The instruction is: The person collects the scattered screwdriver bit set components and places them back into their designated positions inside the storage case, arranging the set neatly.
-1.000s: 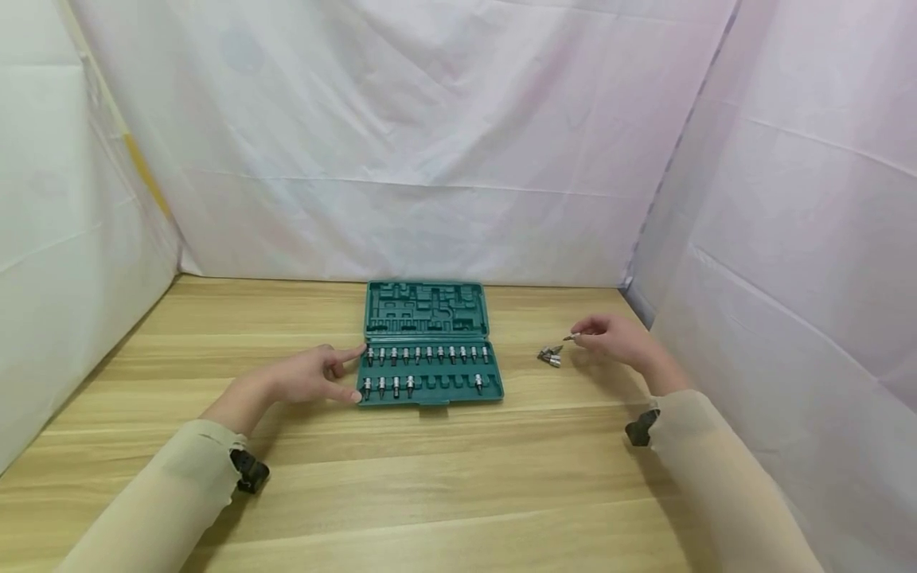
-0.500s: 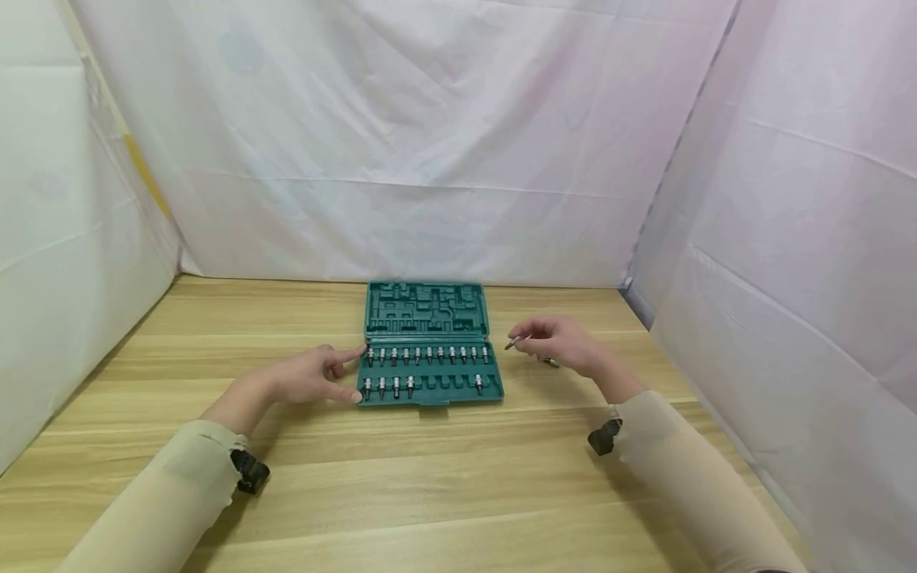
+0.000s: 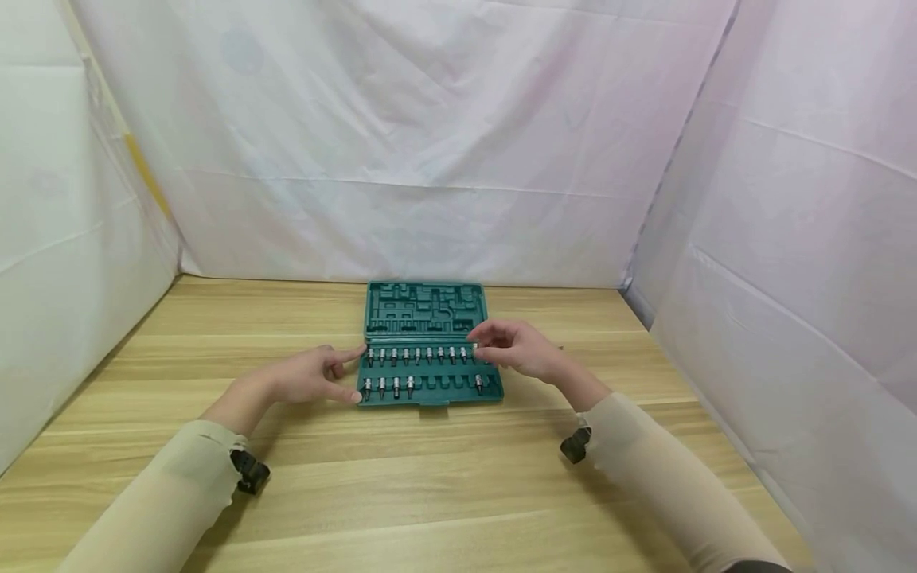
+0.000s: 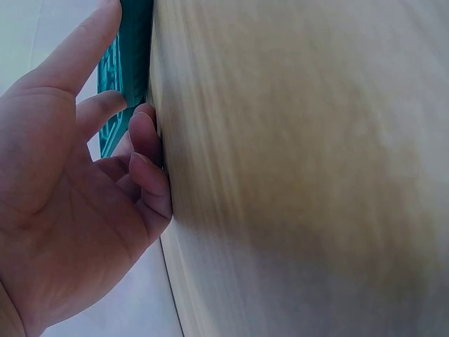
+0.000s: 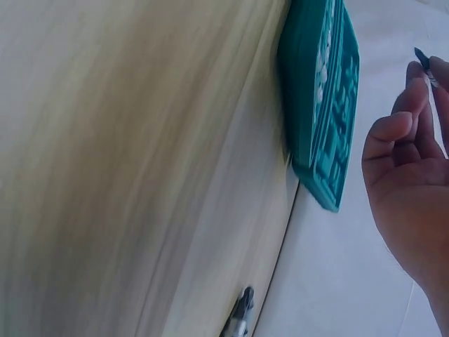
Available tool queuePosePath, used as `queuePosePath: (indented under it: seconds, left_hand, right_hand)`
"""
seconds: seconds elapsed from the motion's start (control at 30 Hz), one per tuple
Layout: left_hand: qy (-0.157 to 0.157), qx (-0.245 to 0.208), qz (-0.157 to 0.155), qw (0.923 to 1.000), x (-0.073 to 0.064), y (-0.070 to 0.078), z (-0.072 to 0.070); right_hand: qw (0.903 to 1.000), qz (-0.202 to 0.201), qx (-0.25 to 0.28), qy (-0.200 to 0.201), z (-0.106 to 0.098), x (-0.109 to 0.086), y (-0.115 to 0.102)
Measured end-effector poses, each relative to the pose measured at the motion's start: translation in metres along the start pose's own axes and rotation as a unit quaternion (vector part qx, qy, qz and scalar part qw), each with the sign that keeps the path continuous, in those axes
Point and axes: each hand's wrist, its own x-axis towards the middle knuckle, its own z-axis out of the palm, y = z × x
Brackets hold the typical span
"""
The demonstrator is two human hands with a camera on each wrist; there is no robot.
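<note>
A green socket case (image 3: 437, 371) lies open on the table with silver bit sockets (image 3: 430, 355) in two rows. Several slots in the middle of the near row hold nothing. My left hand (image 3: 306, 376) is at the case's left side, index finger and thumb stretched out to its edge, the other fingers bent. Over the right end of the far row, my right hand (image 3: 528, 352) pinches one bit socket (image 5: 425, 64) between thumb and fingertips, its dark tip sticking out. The hand covers the last sockets of that row in the head view.
Loose bit sockets (image 5: 242, 312) lie on the table right of the case, mostly hidden behind the right hand in the head view. The case lid (image 3: 427, 306) leans open at the back. White sheets (image 3: 401, 159) wall the table's back and sides.
My right hand has carried the pinched bit socket leftward from beside the loose pile to above the case. My left hand and the case stay put.
</note>
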Motion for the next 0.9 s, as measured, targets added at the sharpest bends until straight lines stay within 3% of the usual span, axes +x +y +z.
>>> queuePosePath:
  seconds: [0.6,0.9]
  left_hand:
    - [0.000,-0.005,0.003,1.0000,0.000,0.000,0.001]
    - [-0.001,-0.006,0.006,1.0000,0.000,0.000,0.000]
  right_hand:
    - [0.9987,-0.040,-0.028,-0.011,0.031,0.025,-0.010]
    - [0.9991,-0.007,-0.041,-0.012,0.041,0.035,-0.016]
